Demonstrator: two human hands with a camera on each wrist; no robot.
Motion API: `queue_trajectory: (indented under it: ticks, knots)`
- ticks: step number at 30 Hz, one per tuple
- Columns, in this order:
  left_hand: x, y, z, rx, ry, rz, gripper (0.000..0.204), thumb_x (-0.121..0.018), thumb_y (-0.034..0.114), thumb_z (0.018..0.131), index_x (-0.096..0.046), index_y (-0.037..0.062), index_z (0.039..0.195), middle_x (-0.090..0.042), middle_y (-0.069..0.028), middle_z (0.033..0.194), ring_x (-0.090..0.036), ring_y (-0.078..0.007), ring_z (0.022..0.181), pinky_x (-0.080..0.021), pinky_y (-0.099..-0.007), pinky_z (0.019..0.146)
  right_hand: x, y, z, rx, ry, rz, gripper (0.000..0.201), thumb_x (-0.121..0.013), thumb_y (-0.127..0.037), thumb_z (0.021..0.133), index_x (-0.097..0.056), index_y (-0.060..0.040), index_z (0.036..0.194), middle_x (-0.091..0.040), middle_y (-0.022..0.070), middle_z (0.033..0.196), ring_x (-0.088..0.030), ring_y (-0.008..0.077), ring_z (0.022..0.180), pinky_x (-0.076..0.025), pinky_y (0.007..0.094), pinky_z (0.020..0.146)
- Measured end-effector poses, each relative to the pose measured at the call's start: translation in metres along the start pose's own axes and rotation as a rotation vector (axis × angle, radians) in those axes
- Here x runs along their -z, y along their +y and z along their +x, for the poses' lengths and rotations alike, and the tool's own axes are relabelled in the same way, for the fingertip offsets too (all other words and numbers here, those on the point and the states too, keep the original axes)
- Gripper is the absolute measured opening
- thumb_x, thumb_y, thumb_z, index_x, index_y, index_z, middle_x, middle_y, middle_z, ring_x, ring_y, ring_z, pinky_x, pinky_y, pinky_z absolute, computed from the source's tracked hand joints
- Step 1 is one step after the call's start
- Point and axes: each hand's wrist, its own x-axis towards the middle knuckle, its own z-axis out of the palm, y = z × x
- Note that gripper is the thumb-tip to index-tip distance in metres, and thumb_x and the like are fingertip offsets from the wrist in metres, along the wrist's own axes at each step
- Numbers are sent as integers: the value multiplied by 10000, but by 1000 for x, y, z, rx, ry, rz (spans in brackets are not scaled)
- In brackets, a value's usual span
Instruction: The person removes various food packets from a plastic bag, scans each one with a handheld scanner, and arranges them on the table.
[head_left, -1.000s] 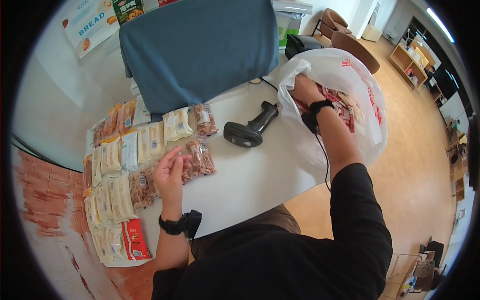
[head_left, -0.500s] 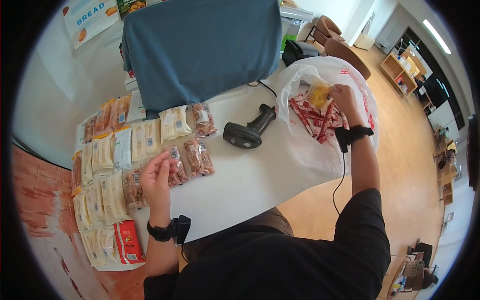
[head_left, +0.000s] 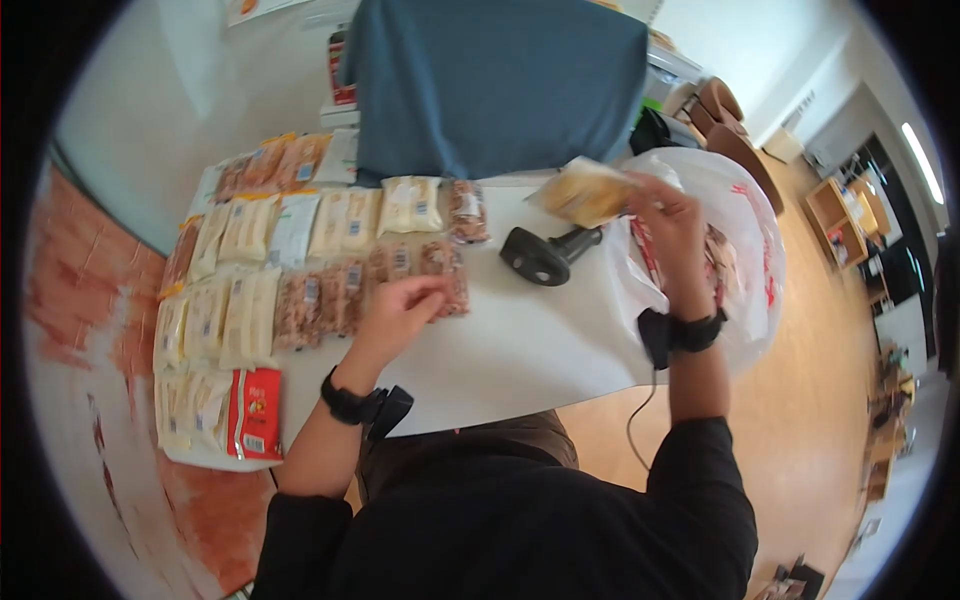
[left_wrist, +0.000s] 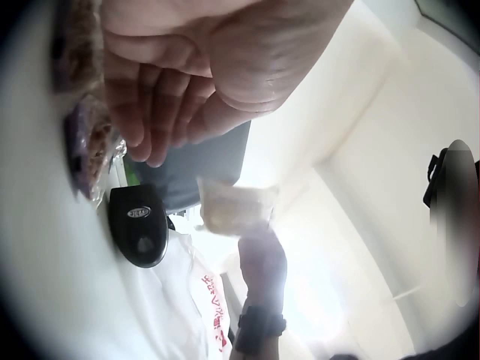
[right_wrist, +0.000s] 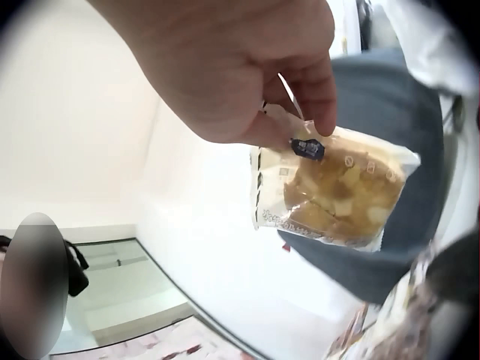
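Between thumb and fingers, the right hand [head_left: 670, 228] pinches the edge of a clear packet [head_left: 583, 194] with a yellow-brown filling, raised above the table beside the white plastic bag [head_left: 752, 270]. The right wrist view shows this packet [right_wrist: 341, 191] hanging from the right hand [right_wrist: 255, 67]. With fingers loosely bent and holding nothing, the left hand [head_left: 397, 315] hovers over the front of the reddish-brown packets [head_left: 445, 275]. In the left wrist view the left hand's palm [left_wrist: 217, 60] shows. A black handheld scanner [head_left: 548, 255] lies between the hands, just below the raised packet.
Rows of cream packets [head_left: 345, 222] and a red packet [head_left: 255, 415] cover the left of the white table [head_left: 500, 370]. A blue-grey cloth [head_left: 500, 90] drapes over a large object at the back. Red-and-white packets lie inside the bag. A cable hangs from the right wrist.
The right hand has come out of the bag with the clear packet and moved left towards the scanner. The left hand has moved right along the packets. The head view has shifted.
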Motion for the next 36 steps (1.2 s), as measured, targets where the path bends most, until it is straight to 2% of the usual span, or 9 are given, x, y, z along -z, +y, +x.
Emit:
queue_trajectory:
  ticks: [7, 10, 13, 15, 21, 24, 27, 33, 36]
  knots:
    - [14, 12, 2, 130, -54, -838, 438, -507, 339, 928, -486, -9, 1193, -614, -119, 1078, -625, -169, 935, -521, -283, 811, -131, -18, -38, 541, -289, 18, 325, -609, 90, 716, -657, -30, 1014, -639, 126, 1063, -561, 278, 1055, -438, 337, 911]
    - [17, 21, -1, 17, 179, -795, 384, -555, 265, 903, -489, -2, 1170, -609, -91, 1069, -619, -156, 931, -514, -273, 814, -136, -27, -48, 547, -378, -40, 437, -622, 87, 705, -604, -36, 1124, -597, 142, 1149, -527, 306, 1111, -428, 356, 929]
    - [27, 3, 7, -69, 191, -805, 360, -600, 178, 861, -488, 22, 1166, -602, -57, 1056, -604, -139, 934, -503, -271, 802, -114, -21, -39, 463, -347, -117, 589, -607, 65, 728, -456, -29, 1289, -493, 174, 1285, -466, 358, 1175, -376, 385, 982]
    - [29, 5, 6, -99, 202, -831, 373, -606, 145, 846, -475, 41, 1180, -593, -46, 1067, -590, -131, 953, -489, -265, 800, -92, -17, -23, 383, -296, -281, 568, -553, 85, 726, -460, -14, 1277, -485, 177, 1293, -428, 369, 1210, -350, 403, 1006]
    - [30, 14, 0, -105, 174, -888, 485, -576, 85, 842, -381, 47, 1285, -509, -87, 1224, -495, -170, 1140, -405, -331, 962, -34, 75, -2, 175, -612, -910, 623, -496, 120, 655, -505, -68, 1249, -501, 179, 1269, -390, 385, 1232, -319, 426, 1029]
    - [25, 14, 4, -123, 221, -756, 535, -588, 67, 823, -348, 53, 1301, -489, -94, 1242, -480, -193, 1165, -389, -341, 986, -35, 102, -5, 207, -648, -797, 583, -509, 114, 645, -552, -87, 1191, -550, 150, 1200, -430, 352, 1193, -320, 446, 1013]
    - [28, 5, 7, -112, 233, -670, 567, -594, 52, 804, -335, 59, 1308, -474, -95, 1256, -475, -205, 1176, -383, -346, 998, -49, 82, -5, 83, -601, -788, 502, -544, 81, 645, -582, -80, 1119, -588, 105, 1120, -476, 310, 1135, -323, 451, 990]
    - [31, 8, 5, -164, 289, -880, 604, -581, -14, 776, -309, 49, 1311, -468, -109, 1241, -486, -212, 1156, -415, -334, 969, -74, 78, -10, 367, -409, -818, 398, -644, -31, 665, -585, -70, 1057, -605, 95, 1032, -522, 295, 1027, -351, 423, 933]
    - [33, 14, 4, -175, 343, -883, 625, -593, 14, 782, -300, 50, 1333, -469, -106, 1251, -484, -213, 1164, -409, -339, 972, -95, 59, -14, 310, -186, -379, 404, -650, -40, 658, -578, -37, 1055, -606, 122, 1009, -530, 301, 987, -355, 406, 926]
